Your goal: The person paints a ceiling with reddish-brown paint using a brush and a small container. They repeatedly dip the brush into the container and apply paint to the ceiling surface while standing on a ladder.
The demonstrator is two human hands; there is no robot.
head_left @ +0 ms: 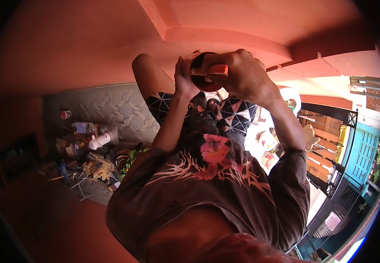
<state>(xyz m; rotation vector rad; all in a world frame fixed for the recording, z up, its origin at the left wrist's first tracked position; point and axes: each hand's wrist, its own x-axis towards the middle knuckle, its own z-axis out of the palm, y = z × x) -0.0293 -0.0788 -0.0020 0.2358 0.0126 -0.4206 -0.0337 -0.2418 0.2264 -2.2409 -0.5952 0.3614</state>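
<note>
Up in front of me, at the top middle, my left hand (184, 80) is wrapped round the side of a small round container (195, 68), reddish outside and dark within. The container is tilted, its mouth turned toward my right hand (242, 72). That hand is closed at the mouth, fingers bent round a tool with a flat red-orange end (218, 69). Its other end is hidden by the hand and the container's rim, so I cannot tell its kind.
A reddish-orange wall (102, 52) rises close ahead. To the left lie a pale jug (99, 140), a red-and-white tub (66, 115), potted plants (130, 161) and clutter. On the right are a wooden slatted panel (321, 153) and a turquoise gate (360, 153).
</note>
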